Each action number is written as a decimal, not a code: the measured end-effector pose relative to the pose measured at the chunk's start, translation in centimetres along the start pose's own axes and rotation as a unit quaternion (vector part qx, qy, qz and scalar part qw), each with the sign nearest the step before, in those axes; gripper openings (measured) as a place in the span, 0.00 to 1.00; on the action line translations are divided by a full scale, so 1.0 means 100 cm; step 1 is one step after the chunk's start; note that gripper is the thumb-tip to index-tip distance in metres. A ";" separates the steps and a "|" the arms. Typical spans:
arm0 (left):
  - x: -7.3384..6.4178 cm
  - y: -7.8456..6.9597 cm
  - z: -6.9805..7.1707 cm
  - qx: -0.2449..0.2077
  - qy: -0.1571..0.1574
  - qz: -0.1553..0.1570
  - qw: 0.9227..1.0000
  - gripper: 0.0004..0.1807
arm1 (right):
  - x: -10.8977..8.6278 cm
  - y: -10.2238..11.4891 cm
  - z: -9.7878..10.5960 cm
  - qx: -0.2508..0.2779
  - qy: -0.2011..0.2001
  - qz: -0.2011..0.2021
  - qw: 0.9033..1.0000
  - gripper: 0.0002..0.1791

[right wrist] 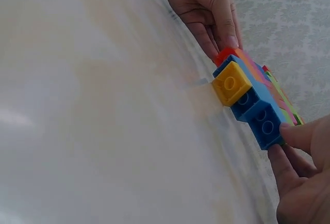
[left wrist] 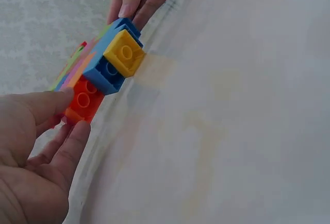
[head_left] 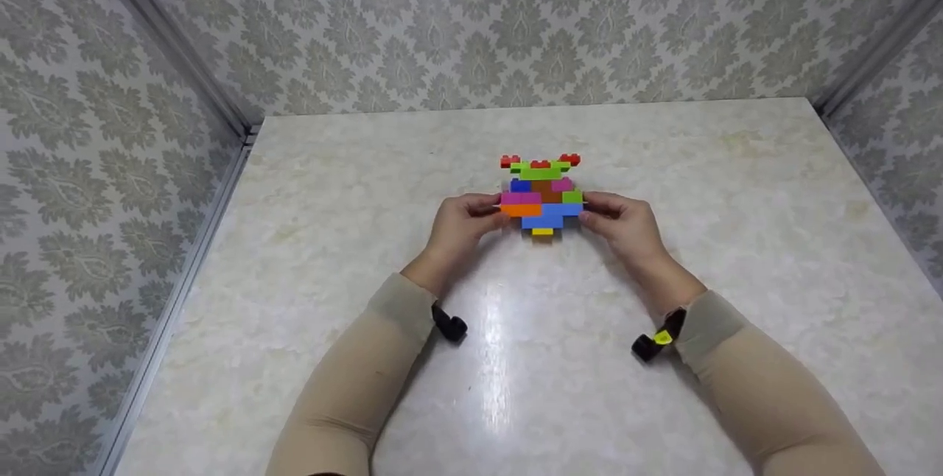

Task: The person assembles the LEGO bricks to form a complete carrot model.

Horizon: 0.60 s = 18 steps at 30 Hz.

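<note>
A figure built of toy building bricks (head_left: 541, 196) is held between both hands over the middle of the table. It has red studded tips on top, lime, blue, brown and pink rows, a wide orange and light blue row, and a small yellow brick (left wrist: 125, 54) at the bottom. My left hand (head_left: 464, 224) pinches the orange end between thumb and fingers. At the light blue end, my right hand (head_left: 622, 225) pinches the brick the same way. Hollow undersides of the bricks show in both wrist views, the blue brick (right wrist: 265, 126) among them.
The pale marbled table (head_left: 331, 189) spreads around the hands. Patterned wall panels (head_left: 471, 26) rise behind it and at both sides. Black wrist devices (head_left: 451, 325) sit at both sleeve cuffs.
</note>
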<state>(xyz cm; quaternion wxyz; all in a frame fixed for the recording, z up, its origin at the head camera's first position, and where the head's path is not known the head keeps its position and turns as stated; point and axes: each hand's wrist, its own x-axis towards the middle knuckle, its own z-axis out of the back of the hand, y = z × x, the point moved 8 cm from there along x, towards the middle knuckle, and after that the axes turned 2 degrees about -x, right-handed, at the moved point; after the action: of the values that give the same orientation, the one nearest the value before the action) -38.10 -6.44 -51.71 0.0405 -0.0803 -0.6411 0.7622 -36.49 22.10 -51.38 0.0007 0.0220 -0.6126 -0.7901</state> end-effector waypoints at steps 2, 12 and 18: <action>0.001 -0.001 0.001 -0.002 -0.005 -0.003 1.000 0.21 | 0.001 0.000 -0.001 0.001 -0.001 -0.004 1.000 0.24; 0.001 0.007 0.000 0.037 -0.016 0.021 0.999 0.17 | 0.003 -0.005 -0.001 -0.034 -0.006 -0.034 0.999 0.22; 0.005 0.003 -0.001 0.067 -0.017 0.011 0.998 0.16 | 0.008 -0.005 0.000 -0.033 -0.002 -0.040 0.999 0.22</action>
<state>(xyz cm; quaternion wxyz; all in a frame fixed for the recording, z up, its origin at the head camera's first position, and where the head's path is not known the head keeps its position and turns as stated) -38.60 -6.28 -52.02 0.0271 -0.0716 -0.5886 0.8048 -37.24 22.23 -51.92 -0.0311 0.0451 -0.5850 -0.8092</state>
